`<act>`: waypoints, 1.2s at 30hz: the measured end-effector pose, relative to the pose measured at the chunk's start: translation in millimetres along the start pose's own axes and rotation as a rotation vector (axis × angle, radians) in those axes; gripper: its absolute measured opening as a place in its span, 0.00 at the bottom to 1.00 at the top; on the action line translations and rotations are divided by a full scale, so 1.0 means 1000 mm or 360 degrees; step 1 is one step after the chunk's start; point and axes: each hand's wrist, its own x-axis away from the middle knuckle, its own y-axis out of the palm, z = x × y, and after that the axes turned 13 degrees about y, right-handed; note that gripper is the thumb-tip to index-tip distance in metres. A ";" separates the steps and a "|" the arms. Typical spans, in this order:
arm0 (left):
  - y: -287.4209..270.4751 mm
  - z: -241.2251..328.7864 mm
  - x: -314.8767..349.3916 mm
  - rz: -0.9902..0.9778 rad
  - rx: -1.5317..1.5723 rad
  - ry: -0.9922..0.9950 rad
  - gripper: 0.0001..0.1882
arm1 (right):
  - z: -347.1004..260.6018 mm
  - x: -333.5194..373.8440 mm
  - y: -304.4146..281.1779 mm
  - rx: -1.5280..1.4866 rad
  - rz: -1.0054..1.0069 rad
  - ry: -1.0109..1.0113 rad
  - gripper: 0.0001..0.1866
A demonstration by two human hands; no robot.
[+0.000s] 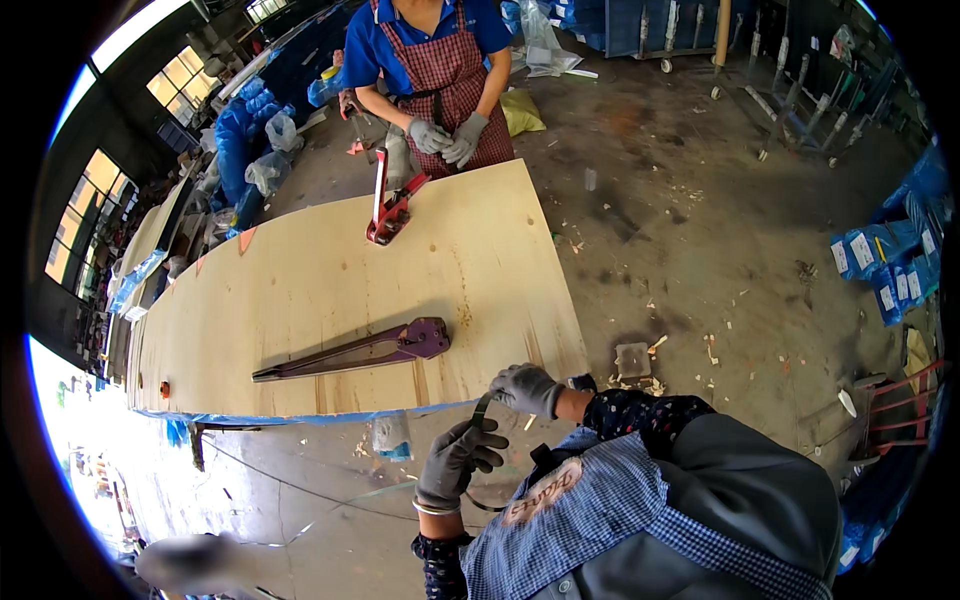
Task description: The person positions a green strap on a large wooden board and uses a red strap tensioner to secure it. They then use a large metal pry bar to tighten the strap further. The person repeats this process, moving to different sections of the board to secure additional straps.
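A dark strapping band [481, 411] runs between my two grey-gloved hands beside the near edge of a plywood-topped stack [330, 270]. My left hand [458, 466] is curled round the band, below the stack's edge. My right hand [527, 390] pinches the band near the stack's right corner. Part of the band loops beside my apron. On the plywood lies a purple long-handled strapping sealer [400, 345], its jaw end toward my hands. Farther off, a red strapping tensioner [388, 222] rests near the far edge.
A co-worker [440, 70] in a checked apron stands across the stack, gloved hands together. A small orange object [164, 388] lies at the left end. A thin strap trails over the floor at lower left. Blue-wrapped bundles [885, 255] and a red metal frame [905, 410] stand right.
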 end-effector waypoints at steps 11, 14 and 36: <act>-0.001 0.034 -0.051 0.0324 -0.0702 -0.0330 0.14 | 0.038 -0.047 -0.004 -0.0489 -0.0420 0.0205 0.14; -0.002 0.025 -0.022 0.0608 -0.1250 -0.0356 0.14 | 0.036 -0.056 -0.011 -0.0508 -0.0455 0.0335 0.11; -0.092 0.226 0.134 0.2078 -0.3071 0.0673 0.10 | 0.072 -0.129 -0.034 -0.1038 -0.0026 0.0628 0.12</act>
